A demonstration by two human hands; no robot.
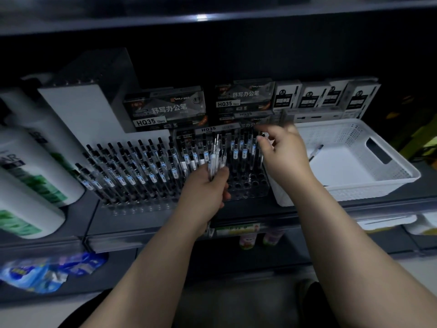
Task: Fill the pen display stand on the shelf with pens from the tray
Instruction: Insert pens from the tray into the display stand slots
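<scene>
— Where is the pen display stand (pixel 246 185) sitting?
— On the shelf (pixel 255 210), partly filled, its front holes showing open, just beside the white tray (pixel 369 188).
— And the hands?
— The left hand (pixel 204 194) is gripping a bunch of pens (pixel 216 157) over the stand, fingers (pixel 221 174) curled round them. The right hand (pixel 282 153) is hovering at the back row, too blurred to tell whether it is pinching anything.
— Beyond that?
— A single pen (pixel 316 151) is lying in the tray, and pen boxes (pixel 165 110) are standing behind.
</scene>
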